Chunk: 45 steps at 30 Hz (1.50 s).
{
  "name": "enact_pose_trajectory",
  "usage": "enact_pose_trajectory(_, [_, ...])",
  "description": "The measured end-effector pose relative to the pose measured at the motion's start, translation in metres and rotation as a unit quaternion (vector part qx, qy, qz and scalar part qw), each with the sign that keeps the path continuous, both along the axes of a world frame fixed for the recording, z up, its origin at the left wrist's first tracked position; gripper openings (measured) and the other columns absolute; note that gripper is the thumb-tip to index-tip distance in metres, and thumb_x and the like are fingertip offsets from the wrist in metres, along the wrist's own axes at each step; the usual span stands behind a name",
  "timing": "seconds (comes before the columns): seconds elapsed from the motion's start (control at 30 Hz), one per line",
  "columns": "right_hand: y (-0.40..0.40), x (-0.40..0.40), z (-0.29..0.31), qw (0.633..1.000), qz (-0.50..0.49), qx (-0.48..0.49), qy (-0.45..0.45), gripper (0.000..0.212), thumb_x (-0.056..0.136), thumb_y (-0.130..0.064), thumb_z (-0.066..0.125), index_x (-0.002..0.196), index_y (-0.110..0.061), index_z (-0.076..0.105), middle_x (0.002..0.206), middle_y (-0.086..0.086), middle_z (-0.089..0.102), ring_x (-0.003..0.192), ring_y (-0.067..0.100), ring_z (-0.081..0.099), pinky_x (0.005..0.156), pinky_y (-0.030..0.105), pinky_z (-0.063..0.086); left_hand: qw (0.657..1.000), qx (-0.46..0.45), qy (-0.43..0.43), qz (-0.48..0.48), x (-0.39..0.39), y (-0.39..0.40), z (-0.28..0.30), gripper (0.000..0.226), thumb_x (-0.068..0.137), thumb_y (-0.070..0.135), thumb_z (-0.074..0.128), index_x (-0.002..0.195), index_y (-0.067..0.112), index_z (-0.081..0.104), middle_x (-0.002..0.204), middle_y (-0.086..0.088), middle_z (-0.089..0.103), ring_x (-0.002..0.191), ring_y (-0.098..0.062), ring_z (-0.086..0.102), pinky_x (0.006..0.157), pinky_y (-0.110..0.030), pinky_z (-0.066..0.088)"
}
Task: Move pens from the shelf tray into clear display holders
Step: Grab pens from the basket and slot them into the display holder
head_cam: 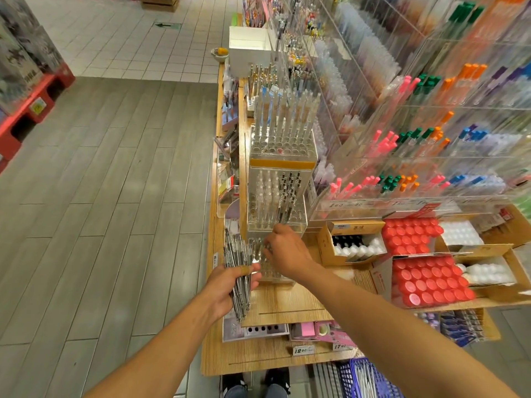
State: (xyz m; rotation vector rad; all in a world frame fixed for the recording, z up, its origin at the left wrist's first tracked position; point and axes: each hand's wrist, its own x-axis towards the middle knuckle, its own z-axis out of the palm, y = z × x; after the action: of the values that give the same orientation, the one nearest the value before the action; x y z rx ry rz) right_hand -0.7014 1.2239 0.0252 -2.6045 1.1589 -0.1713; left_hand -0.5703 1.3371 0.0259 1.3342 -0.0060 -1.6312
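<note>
Slotting pens (238, 271) into holder (271, 271).
Left hand (227, 285) gripping bundle; right hand (283, 249) pinching one over holes just ahead. Next: align, drop.

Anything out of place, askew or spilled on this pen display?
Nothing stands out. The left hand grips a bundle of pens; the right hand reaches over the nearest clear holder. Boxes and holders sit upright.

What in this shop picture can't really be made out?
- Head view: what the right hand pinches over the clear holder, hidden by its fingers.
- How many pens the bundle of pens in the left hand holds: overlapped, blurred.
- Price tags: too small.
</note>
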Motion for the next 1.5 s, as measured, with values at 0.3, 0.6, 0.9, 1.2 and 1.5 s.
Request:
enact_pose_trajectory(0.3, [0.012, 0.002, 0.02, 0.847, -0.131, 0.437, -0.273, 0.006, 0.093, -0.013, 0.06, 0.097, -0.017, 0.064, 0.085, 0.0, 0.062, 0.069, 0.006, 0.055, 0.065, 0.022, 0.045, 0.999, -0.036, 0.005, 0.007, -0.004, 0.001, 0.004, 0.033, 0.083, -0.007, 0.067, 0.116, -0.006, 0.063, 0.105, -0.023, 0.073, 0.084, -0.028, 0.074, 0.075, -0.036, 0.06])
enact_pose_trajectory(0.6, [0.009, -0.003, 0.042, 0.864, -0.11, 0.41, -0.272, 0.009, 0.099, -0.015, 0.054, 0.105, -0.01, 0.059, 0.082, 0.006, 0.062, 0.07, 0.013, 0.061, 0.071, 0.031, 0.054, 0.999, -0.02, -0.01, 0.046, -0.001, 0.009, 0.011, 0.025, 0.09, -0.002, 0.063, 0.115, -0.003, 0.065, 0.103, -0.024, 0.073, 0.08, -0.028, 0.073, 0.069, -0.036, 0.06])
enact_pose_trajectory(0.9, [0.007, -0.012, 0.031, 0.973, -0.01, 0.177, -0.15, 0.005, 0.102, -0.017, 0.044, 0.102, -0.013, 0.047, 0.084, 0.0, 0.054, 0.07, 0.012, 0.048, 0.064, 0.029, 0.042, 0.996, 0.025, -0.02, 0.083, 0.019, 0.021, 0.0, 0.021, 0.093, -0.001, 0.061, 0.111, -0.009, 0.066, 0.101, -0.023, 0.072, 0.075, -0.023, 0.07, 0.072, -0.031, 0.06])
enact_pose_trajectory(1.2, [0.004, -0.004, 0.024, 0.991, 0.02, 0.117, -0.056, 0.019, 0.104, -0.022, 0.036, 0.112, -0.01, 0.047, 0.106, 0.004, 0.052, 0.09, 0.019, 0.051, 0.077, 0.032, 0.043, 0.998, 0.003, -0.027, 0.053, 0.016, 0.016, -0.004, 0.015, 0.089, 0.0, 0.065, 0.104, -0.001, 0.069, 0.099, -0.02, 0.075, 0.079, -0.024, 0.073, 0.076, -0.033, 0.06])
enact_pose_trajectory(1.5, [-0.002, 0.003, 0.023, 0.992, 0.022, 0.108, -0.056, 0.016, 0.103, -0.019, 0.041, 0.109, -0.008, 0.051, 0.106, 0.007, 0.056, 0.089, 0.019, 0.05, 0.076, 0.031, 0.042, 0.999, 0.001, -0.042, 0.021, 0.019, 0.011, -0.007, 0.017, 0.09, 0.001, 0.066, 0.104, -0.007, 0.071, 0.097, -0.022, 0.075, 0.075, -0.021, 0.074, 0.06, -0.027, 0.061])
